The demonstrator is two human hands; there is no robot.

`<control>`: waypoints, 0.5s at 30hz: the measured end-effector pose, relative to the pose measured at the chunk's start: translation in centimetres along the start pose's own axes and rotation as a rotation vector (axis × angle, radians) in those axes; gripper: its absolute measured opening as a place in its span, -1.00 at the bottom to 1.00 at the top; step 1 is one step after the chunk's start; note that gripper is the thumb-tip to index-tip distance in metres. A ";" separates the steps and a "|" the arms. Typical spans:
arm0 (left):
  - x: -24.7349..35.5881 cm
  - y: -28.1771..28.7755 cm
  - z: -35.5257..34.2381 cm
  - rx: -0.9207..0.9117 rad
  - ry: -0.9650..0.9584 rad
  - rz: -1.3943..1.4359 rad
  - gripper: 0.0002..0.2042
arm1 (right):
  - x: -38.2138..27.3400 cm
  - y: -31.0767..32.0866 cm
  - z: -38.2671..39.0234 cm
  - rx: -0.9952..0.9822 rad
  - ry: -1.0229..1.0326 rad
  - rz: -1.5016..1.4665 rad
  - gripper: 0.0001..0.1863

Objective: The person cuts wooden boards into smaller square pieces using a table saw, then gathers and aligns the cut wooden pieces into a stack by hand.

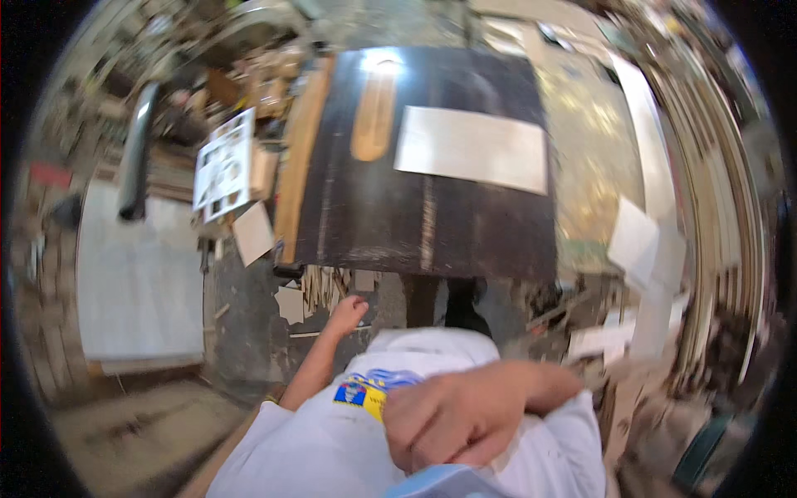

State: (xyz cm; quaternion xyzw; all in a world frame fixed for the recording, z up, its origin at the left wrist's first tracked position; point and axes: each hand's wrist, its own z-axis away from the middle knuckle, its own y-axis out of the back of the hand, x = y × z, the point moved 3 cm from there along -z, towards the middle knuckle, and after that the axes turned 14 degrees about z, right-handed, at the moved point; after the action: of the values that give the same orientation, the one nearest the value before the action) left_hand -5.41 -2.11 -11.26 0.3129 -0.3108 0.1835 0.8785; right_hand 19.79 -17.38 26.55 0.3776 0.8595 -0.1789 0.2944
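My right hand (448,419) is close to the camera, pressed against my white shirt (332,448) at chest height. Its fingers are curled in and nothing shows inside them. Just below it, at the picture's bottom edge, is a light blue thing (444,483) that the hand may touch. My left hand (347,314) hangs low beside my body, near the front edge of a dark worktable (374,224). It is small and blurred, and nothing shows in it. A pale rectangular sheet (471,148) lies on the far right part of the tabletop.
A long wooden plank (300,149) runs along the table's left edge. A printed sheet (224,166) and small board offcuts (253,232) sit left of it. A large white panel (137,274) lies at the left. Pale offcuts (635,241) and stacked strips crowd the right.
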 end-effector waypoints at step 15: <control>-37.2 -7.4 27.0 0.547 0.718 0.467 -0.60 | 18.9 -25.6 -18.6 0.219 -0.252 -0.391 -0.89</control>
State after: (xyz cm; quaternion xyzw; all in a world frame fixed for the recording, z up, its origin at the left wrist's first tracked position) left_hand -40.70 -30.21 -22.56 0.3708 0.0086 0.5458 0.7514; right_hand -16.62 -13.94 30.81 0.2088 0.8483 -0.3698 0.3163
